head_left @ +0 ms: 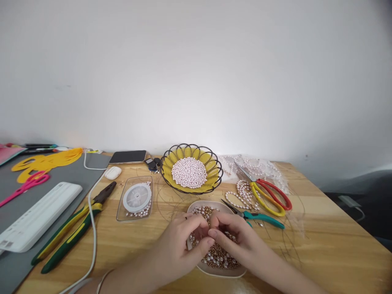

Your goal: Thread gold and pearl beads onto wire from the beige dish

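Both hands meet above a white bowl [211,272] that holds brown and pearly beads [219,255]. My left hand [191,241] has its thumb and fingers curled together in a pinch. Against it, my right hand [234,237] is pinched too, its thumb tip close to the left thumb. Whatever sits between the fingertips is too small or hidden to name. Just behind the right hand lie teal-handled pliers [263,218], and a strand of pearly beads [245,194] rests beyond them.
A yellow basket [165,167] of pale beads [190,172] stands behind the bowl. Red-and-yellow scissors [271,196] lie to the right. Leftward are a clear box [119,208] with a spool [137,197], green-handled pliers [73,232], a white cable [93,237] and a power strip [39,216].
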The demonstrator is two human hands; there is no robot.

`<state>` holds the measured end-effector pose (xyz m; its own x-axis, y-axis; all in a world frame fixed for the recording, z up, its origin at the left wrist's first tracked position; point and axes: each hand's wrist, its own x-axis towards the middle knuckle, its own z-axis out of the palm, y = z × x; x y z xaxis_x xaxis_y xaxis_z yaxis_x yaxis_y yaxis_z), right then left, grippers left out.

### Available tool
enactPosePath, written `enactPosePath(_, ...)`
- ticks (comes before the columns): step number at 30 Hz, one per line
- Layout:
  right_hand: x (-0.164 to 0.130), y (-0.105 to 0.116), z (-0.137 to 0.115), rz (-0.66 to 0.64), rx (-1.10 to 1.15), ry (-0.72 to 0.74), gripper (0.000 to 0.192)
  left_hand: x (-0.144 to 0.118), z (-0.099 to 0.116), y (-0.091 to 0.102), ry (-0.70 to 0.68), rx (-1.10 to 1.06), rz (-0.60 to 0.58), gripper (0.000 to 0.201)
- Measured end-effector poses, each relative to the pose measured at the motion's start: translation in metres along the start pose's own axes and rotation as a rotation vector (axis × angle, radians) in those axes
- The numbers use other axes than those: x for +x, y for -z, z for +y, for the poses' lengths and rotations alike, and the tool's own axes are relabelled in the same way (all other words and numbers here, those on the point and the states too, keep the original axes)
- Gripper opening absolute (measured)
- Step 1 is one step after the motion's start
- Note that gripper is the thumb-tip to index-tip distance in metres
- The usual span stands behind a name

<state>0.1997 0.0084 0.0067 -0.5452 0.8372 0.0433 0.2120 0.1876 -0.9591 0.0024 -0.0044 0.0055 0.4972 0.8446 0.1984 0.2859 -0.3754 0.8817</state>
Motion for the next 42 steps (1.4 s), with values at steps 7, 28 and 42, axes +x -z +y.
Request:
enactPosePath(7, -0.001, -0.001, -0.001, 0.013, 0.064, -0.016, 0.030, 0.002, 0.002, 0.000, -0.086, 0.002, 0.041, 0.019)
enactPosePath(28, -0.003, -0.002, -0.001, 0.121, 0.047, 0.044, 0.037, 0.001, 0.003, 0.001, -0.045, -0.019, -0.047, 0.025)
enactPosePath(42, -0.003, -0.001, 0.004, 0.160, 0.087, 0.029, 0.037, 0.002, 0.002, 0.004, -0.019, -0.055, -0.092, 0.033)
